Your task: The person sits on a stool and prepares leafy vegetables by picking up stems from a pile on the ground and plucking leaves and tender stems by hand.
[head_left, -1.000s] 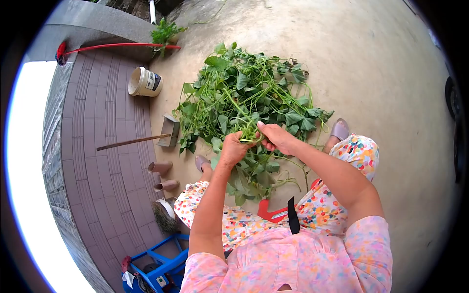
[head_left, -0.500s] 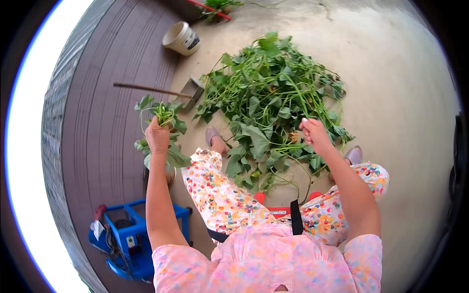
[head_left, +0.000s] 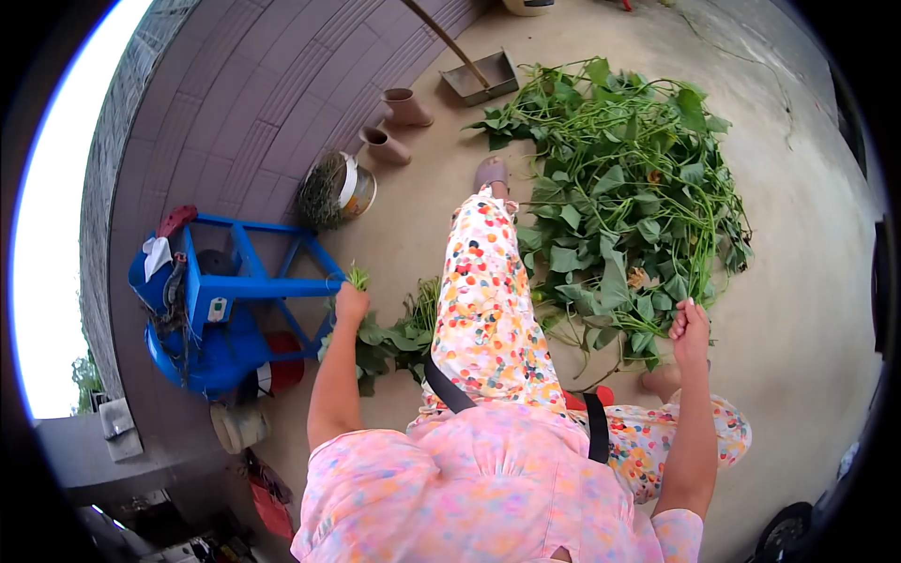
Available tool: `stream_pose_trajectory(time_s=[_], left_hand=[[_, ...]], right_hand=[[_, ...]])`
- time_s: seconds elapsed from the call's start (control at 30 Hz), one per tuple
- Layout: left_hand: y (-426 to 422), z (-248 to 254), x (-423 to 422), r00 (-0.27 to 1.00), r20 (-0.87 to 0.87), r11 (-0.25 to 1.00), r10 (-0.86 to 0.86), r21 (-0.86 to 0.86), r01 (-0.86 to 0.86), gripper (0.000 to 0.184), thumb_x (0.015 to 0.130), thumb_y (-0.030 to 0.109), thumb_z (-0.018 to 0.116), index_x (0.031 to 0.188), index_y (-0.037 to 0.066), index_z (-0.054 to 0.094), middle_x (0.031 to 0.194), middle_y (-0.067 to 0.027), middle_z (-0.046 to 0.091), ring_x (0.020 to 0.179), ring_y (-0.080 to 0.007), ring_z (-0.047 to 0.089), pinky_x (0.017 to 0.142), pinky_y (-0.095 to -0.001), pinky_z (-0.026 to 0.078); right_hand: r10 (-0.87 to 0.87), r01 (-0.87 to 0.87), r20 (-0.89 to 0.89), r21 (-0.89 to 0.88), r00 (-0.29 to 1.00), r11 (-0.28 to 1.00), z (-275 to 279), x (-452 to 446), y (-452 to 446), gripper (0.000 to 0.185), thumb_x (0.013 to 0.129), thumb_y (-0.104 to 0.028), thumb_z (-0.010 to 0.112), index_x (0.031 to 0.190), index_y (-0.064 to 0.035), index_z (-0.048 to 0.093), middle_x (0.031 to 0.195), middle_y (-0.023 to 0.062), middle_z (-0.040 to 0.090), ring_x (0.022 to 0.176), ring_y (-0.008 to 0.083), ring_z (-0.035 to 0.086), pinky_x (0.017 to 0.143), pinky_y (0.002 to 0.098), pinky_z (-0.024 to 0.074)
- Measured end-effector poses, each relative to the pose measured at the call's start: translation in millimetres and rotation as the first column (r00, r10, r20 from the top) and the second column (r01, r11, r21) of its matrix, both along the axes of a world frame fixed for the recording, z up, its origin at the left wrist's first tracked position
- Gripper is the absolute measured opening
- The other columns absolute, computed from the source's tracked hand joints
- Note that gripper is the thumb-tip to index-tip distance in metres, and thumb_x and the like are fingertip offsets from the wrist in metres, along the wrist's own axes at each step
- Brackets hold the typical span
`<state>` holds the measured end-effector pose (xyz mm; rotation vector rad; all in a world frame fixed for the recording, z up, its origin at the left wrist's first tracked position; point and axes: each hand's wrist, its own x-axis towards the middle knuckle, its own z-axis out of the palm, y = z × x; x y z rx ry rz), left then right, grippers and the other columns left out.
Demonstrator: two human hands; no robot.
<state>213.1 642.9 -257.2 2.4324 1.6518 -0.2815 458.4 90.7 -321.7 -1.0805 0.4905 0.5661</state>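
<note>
My left hand (head_left: 352,304) is closed round a bunch of leafy stems (head_left: 358,276), beside the blue metal frame (head_left: 253,287). More leafy vines (head_left: 399,338) lie on the floor just right of that hand, partly hidden by my left leg. A large heap of green vines (head_left: 619,197) spreads over the concrete in front of me. At the heap's near right edge is my right hand (head_left: 690,324), with its fingers curled closed; whether anything small is in them I cannot make out.
A dustpan (head_left: 481,79) with a long handle rests near the tiled wall (head_left: 253,94). Boots (head_left: 407,108) stand beside it. Nearer is a white bucket (head_left: 355,188) with dark dry plant matter next to it. A tyre (head_left: 784,532) shows at the lower right.
My left hand has moved down and left of my body with the bunch. The view has turned left, so the heap appears farther right. My right hand stays near the heap, fingers curled.
</note>
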Motion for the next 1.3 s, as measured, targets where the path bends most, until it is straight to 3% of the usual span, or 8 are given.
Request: stream_pose_trajectory(time_s=[0.4, 0.5, 0.67, 0.73, 0.87, 1.03, 1.2, 1.3], left_hand=[[0.8, -90.2, -84.4, 0.798, -0.063, 0.782, 0.599, -0.167, -0.6, 0.027, 0.076, 0.012, 0.056, 0.098, -0.002, 0.055, 0.101, -0.018, 0.055, 0.089, -0.0306, 0.055, 0.073, -0.0407, 0.047], [17.4, -138.0, -83.4, 0.881, -0.275, 0.83, 0.386, -0.312, -0.462, 0.031, 0.074, 0.011, 0.06, 0.1, -0.003, 0.053, 0.101, -0.0173, 0.055, 0.086, -0.0285, 0.056, 0.073, -0.0402, 0.048], [-20.9, -92.6, -31.8, 0.92, -0.177, 0.81, 0.349, -0.437, -0.391, 0.038, 0.067, 0.009, 0.064, 0.098, -0.01, 0.052, 0.1, -0.0236, 0.055, 0.09, -0.0274, 0.056, 0.076, -0.0376, 0.043], [-19.8, -82.1, -11.2, 0.81, 0.324, 0.864, 0.489, -0.308, -0.399, 0.036, 0.069, 0.008, 0.061, 0.099, -0.009, 0.052, 0.098, -0.0205, 0.057, 0.09, -0.0261, 0.056, 0.078, -0.0355, 0.042], [-12.1, -29.8, 50.3, 0.614, 0.778, 0.927, -0.13, 0.316, -0.203, 0.019, 0.075, 0.0, 0.05, 0.091, -0.006, 0.056, 0.075, -0.0097, 0.059, 0.066, -0.0178, 0.054, 0.062, -0.0272, 0.044], [-98.6, 80.4, 148.5, 0.101, 0.994, 0.992, -0.038, 0.025, 0.127, 0.014, 0.079, -0.004, 0.045, 0.088, -0.001, 0.054, 0.08, -0.004, 0.056, 0.067, -0.0094, 0.052, 0.064, -0.021, 0.043], [-229.1, 85.3, 189.3, 0.353, 0.934, 0.613, 0.06, -0.313, 0.725, 0.017, 0.082, 0.0, 0.047, 0.099, 0.001, 0.052, 0.078, -0.0013, 0.053, 0.063, -0.0058, 0.05, 0.054, -0.0172, 0.042], [-292.1, 60.8, 196.4, 0.227, 0.865, 0.3, -0.447, -0.094, 0.949, 0.013, 0.077, 0.004, 0.055, 0.088, -0.001, 0.056, 0.075, -0.0092, 0.058, 0.062, -0.0181, 0.055, 0.058, -0.0256, 0.045]], right_hand=[[0.0, -0.005, -0.038, -0.126, 0.999, 0.992, -13.0, -20.2, -3.6, 0.019, 0.088, -0.026, 0.044, 0.079, -0.0095, 0.046, 0.052, -0.0035, 0.036, 0.039, 0.0062, 0.032, 0.035, 0.0205, 0.0284], [0.013, -0.019, -0.045, -0.139, 0.999, 0.99, -12.9, -23.5, -3.6, 0.019, 0.088, -0.026, 0.043, 0.079, -0.0094, 0.046, 0.053, -0.0031, 0.037, 0.04, 0.0069, 0.033, 0.036, 0.021, 0.0288], [-0.039, 0.035, -0.056, -0.067, 0.998, 0.997, -1.9, -22.7, 6.4, 0.02, 0.088, -0.023, 0.044, 0.079, -0.0059, 0.047, 0.058, -0.0003, 0.04, 0.047, 0.0105, 0.038, 0.045, 0.0254, 0.0351], [-0.03, 0.029, -0.037, -0.031, 0.999, 0.999, -3.7, -19.7, 10.0, 0.02, 0.088, -0.024, 0.044, 0.079, -0.0054, 0.047, 0.059, 0.0009, 0.041, 0.05, 0.0122, 0.04, 0.047, 0.0273, 0.0366], [-0.019, 0.019, 0.004, 0.039, 1.0, 0.999, -14.1, -14.4, 12.6, 0.021, 0.088, -0.024, 0.044, 0.08, -0.0044, 0.048, 0.063, 0.004, 0.044, 0.054, 0.0163, 0.043, 0.051, 0.0313, 0.0403], [-0.011, 0.007, 0.052, 0.087, 0.999, 0.996, 2.7, -9.8, 25.3, 0.026, 0.088, -0.026, 0.042, 0.08, -0.0021, 0.049, 0.065, 0.0062, 0.047, 0.056, 0.0174, 0.049, 0.053, 0.0324, 0.0451], [0.154, -0.111, 0.164, -0.242, 0.974, 0.964, 18.1, -8.5, 36.3, 0.032, 0.084, -0.031, 0.047, 0.073, -0.0038, 0.06, 0.064, -0.0002, 0.05, 0.057, 0.0071, 0.044, 0.053, 0.0205, 0.0348], [0.312, -0.276, 0.084, -0.292, 0.946, 0.916, 37.0, -3.1, 33.6, 0.034, 0.083, -0.034, 0.049, 0.072, -0.0037, 0.059, 0.051, -0.0014, 0.043, 0.042, 0.0064, 0.036, 0.041, 0.0207, 0.0295]])
